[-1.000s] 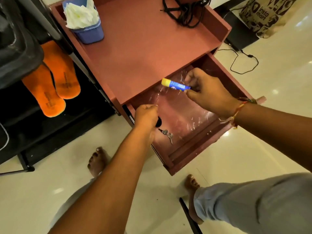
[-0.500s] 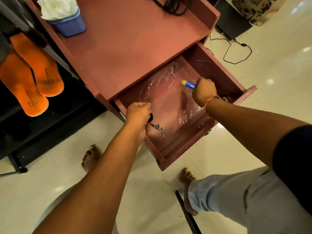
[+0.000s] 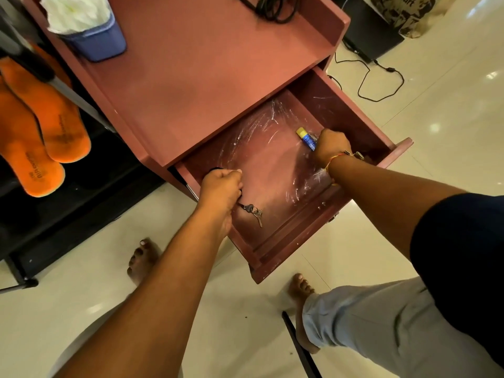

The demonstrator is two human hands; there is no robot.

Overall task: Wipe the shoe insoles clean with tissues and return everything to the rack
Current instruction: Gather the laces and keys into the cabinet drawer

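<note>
Insoles, two orange ones (image 3: 62,124) (image 3: 24,159), lay side by side on the black shoe rack (image 3: 81,203) at the left, touching each other, with their toe ends pointing down in the view. Both were well apart from the person's hands. Next to the rack stood a red-brown cabinet (image 3: 204,77). On its top, at the far left corner, sat a blue tub (image 3: 101,42) stuffed with white tissues (image 3: 76,12). Some black cables (image 3: 272,9) lay at the far edge of the top. The cabinet's drawer (image 3: 349,115) was pulled out, and a crinkly clear plastic sheet (image 3: 267,148) covered its floor. The right hand (image 3: 331,147) was down inside the drawer near the right wall, with its fingers curled tight round a blue tube (image 3: 306,136) that had a yellow cap. The cap end stuck out past the fingers. A thread band (image 3: 335,159) went round that wrist. The left hand (image 3: 221,189) was at the drawer's left side, with its fingers closed round a small black thing (image 3: 215,169). What that thing was could not be told. A little bunch of keys (image 3: 255,214) hung just under that hand. The person's bare feet (image 3: 143,257) (image 3: 300,290) stood on the shiny pale floor (image 3: 450,91). A thin black cord (image 3: 381,80) snaked across the floor behind the cabinet, and a printed bag (image 3: 409,12) stood at the far right.
</note>
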